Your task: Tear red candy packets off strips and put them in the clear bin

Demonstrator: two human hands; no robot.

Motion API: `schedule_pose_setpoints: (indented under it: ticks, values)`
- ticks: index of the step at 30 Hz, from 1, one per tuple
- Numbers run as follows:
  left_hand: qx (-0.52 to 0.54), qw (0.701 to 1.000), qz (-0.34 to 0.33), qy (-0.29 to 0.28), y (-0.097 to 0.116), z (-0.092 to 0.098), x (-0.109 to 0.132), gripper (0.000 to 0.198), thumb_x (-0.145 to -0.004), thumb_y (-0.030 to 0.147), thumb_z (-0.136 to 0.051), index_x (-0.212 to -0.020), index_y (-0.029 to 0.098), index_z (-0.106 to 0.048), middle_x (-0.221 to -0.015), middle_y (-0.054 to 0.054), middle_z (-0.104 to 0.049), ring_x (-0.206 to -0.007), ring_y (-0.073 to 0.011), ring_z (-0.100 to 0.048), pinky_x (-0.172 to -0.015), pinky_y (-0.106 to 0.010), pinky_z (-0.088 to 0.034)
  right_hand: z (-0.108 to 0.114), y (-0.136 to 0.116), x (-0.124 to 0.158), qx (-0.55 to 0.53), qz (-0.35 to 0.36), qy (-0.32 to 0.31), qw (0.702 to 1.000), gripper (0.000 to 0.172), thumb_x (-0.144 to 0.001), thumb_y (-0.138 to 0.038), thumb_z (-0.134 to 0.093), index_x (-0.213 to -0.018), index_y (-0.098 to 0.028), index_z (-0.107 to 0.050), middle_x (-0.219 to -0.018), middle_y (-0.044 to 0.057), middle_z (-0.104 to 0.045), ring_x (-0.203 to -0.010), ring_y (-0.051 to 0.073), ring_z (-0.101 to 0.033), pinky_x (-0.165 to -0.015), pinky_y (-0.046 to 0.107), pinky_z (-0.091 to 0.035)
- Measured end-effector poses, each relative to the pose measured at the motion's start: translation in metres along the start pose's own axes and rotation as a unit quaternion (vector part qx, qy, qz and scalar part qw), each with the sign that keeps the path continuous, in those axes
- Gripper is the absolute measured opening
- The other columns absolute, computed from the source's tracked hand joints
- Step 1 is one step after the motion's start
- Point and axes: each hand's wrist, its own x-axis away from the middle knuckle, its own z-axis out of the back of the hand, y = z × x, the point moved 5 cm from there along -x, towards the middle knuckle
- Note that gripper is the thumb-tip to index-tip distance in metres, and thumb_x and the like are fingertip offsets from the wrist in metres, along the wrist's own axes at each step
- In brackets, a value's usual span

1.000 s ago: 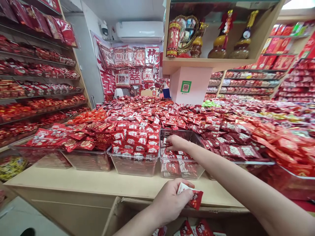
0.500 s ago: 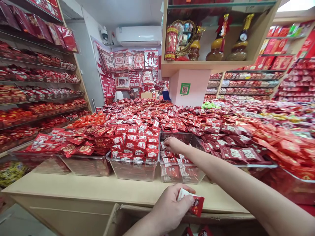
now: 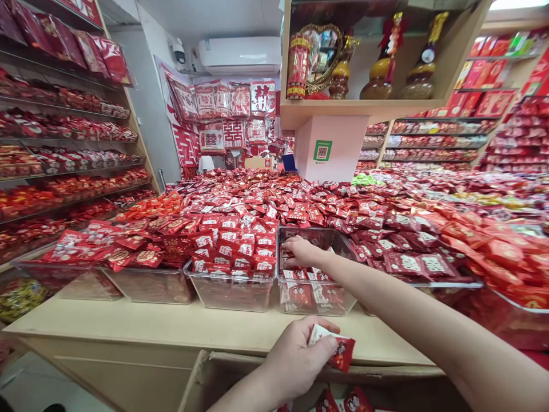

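Packet (image 3: 344, 350), red with a white end and small printed figures, sits pinched in left hand (image 3: 298, 350); right hand (image 3: 303, 252) is inside clear bin (image 3: 317, 309), grip unclear.

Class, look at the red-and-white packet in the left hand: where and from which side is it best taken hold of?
Probably pinch the red end of the red-and-white packet, coming from the right: that end sticks out free, while the left hand covers part of the opposite, whiter end.
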Motion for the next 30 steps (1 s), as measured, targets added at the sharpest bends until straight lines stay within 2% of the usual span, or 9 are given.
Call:
schedule_pose_setpoints:
  ticks: [4, 7, 9, 13, 16, 24, 27, 30]
  values:
    - [-0.004, 1.0, 0.005, 0.0, 0.001, 0.0, 0.0, 0.031, -0.072, 0.035, -0.052, -0.096, 0.015, -0.057, -0.07, 0.001, -0.054, -0.064, -0.0122, -0.046, -0.061, -0.024, -0.036, 0.0, 0.002, -0.003, 0.0, -0.041, 0.015, 0.999, 0.053, -0.064, -0.049, -0.059, -0.106, -0.017, -0.053, -0.102, 0.012, -0.056, -0.096, 0.025, -0.047, -0.075, 0.032, -0.037]
    - [0.0, 1.0, 0.009, -0.002, 0.002, -0.001, 0.001, 0.03, -0.073, 0.034, -0.052, -0.095, 0.015, -0.057, -0.069, 0.001, -0.053, -0.064, -0.0124, -0.047, -0.061, -0.024, -0.036, -0.001, 0.005, -0.002, -0.025, -0.016, 0.006, 1.0, 0.054, -0.067, -0.052, -0.055, -0.108, -0.017, -0.053, -0.104, 0.012, -0.057, -0.098, 0.024, -0.048, -0.079, 0.032, -0.037]
    - [0.0, 1.0, 0.01, -0.004, 0.003, -0.001, 0.001, 0.029, -0.073, 0.033, -0.051, -0.095, 0.015, -0.057, -0.067, 0.002, -0.051, -0.062, -0.0119, -0.046, -0.06, -0.024, -0.036, -0.001, 0.006, 0.002, -0.049, 0.012, -0.007, 0.999, 0.064, -0.064, -0.056, -0.054, -0.113, -0.014, -0.05, -0.111, 0.014, -0.054, -0.103, 0.025, -0.047, -0.084, 0.032, -0.036]
    - [-0.003, 1.0, 0.008, -0.003, 0.005, 0.0, 0.001, 0.029, -0.073, 0.033, -0.051, -0.094, 0.015, -0.057, -0.066, 0.002, -0.051, -0.061, -0.0116, -0.045, -0.059, -0.024, -0.036, -0.005, 0.007, 0.01, -0.061, 0.027, -0.048, 0.997, 0.095, -0.053, -0.057, -0.062, -0.128, -0.007, -0.031, -0.132, 0.021, -0.03, -0.121, 0.03, -0.027, -0.095, 0.036, -0.027]
    - [-0.006, 1.0, 0.003, -0.003, 0.005, -0.001, 0.001, 0.029, -0.073, 0.034, -0.052, -0.094, 0.015, -0.058, -0.067, 0.001, -0.052, -0.061, -0.0118, -0.046, -0.06, -0.024, -0.036, -0.011, 0.003, 0.011, -0.056, 0.026, -0.082, 0.995, 0.103, -0.05, -0.048, -0.067, -0.131, -0.005, -0.021, -0.135, 0.023, -0.02, -0.124, 0.031, -0.019, -0.099, 0.037, -0.023]
    - [-0.003, 1.0, 0.001, -0.009, 0.003, -0.002, 0.0, 0.029, -0.073, 0.033, -0.051, -0.095, 0.015, -0.057, -0.065, 0.001, -0.052, -0.059, -0.0109, -0.045, -0.058, -0.024, -0.036, -0.011, 0.001, 0.002, -0.091, 0.012, -0.049, 0.995, 0.102, -0.054, -0.057, -0.06, -0.13, -0.001, -0.023, -0.133, 0.024, -0.026, -0.122, 0.032, -0.024, -0.098, 0.038, -0.025]
    - [-0.002, 1.0, 0.0, -0.009, 0.003, -0.002, 0.0, 0.029, -0.073, 0.033, -0.051, -0.094, 0.015, -0.058, -0.065, 0.002, -0.052, -0.058, -0.0105, -0.044, -0.057, -0.023, -0.035, -0.001, 0.005, 0.006, -0.114, -0.013, -0.023, 0.993, 0.081, -0.065, -0.052, -0.054, -0.127, -0.005, -0.031, -0.129, 0.019, -0.035, -0.118, 0.027, -0.034, -0.095, 0.033, -0.029]
    - [-0.006, 1.0, -0.008, -0.008, 0.001, -0.002, 0.0, 0.029, -0.073, 0.034, -0.052, -0.094, 0.016, -0.058, -0.066, 0.001, -0.052, -0.059, -0.0105, -0.043, -0.057, -0.023, -0.035, 0.01, 0.012, 0.012, -0.108, -0.061, 0.021, 0.992, 0.054, -0.071, -0.034, -0.052, -0.118, -0.009, -0.042, -0.117, 0.014, -0.05, -0.103, 0.022, -0.049, -0.085, 0.028, -0.039]
